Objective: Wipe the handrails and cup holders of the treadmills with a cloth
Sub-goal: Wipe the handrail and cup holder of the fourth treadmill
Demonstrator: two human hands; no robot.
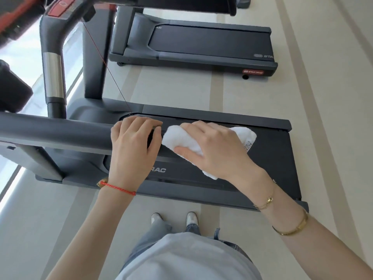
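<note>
Two hands working at the end of a treadmill handrail

The left hand [133,144] is curling its fingers [141,124] over the end of the dark handrail [56,132]; the right hand [214,146] is gripping a bunched white cloth [177,140], fingers clamped round it, just beside the left hand at the rail's tip; both are hovering above the near treadmill [268,158]; a second treadmill [201,41] is standing well apart on the pale floor [302,87].

— Where is the light coming from?
— Daylight is pouring in at the left, glaring off the floor [24,190]. The console [62,7] is blurring, and the edges are bending.
</note>
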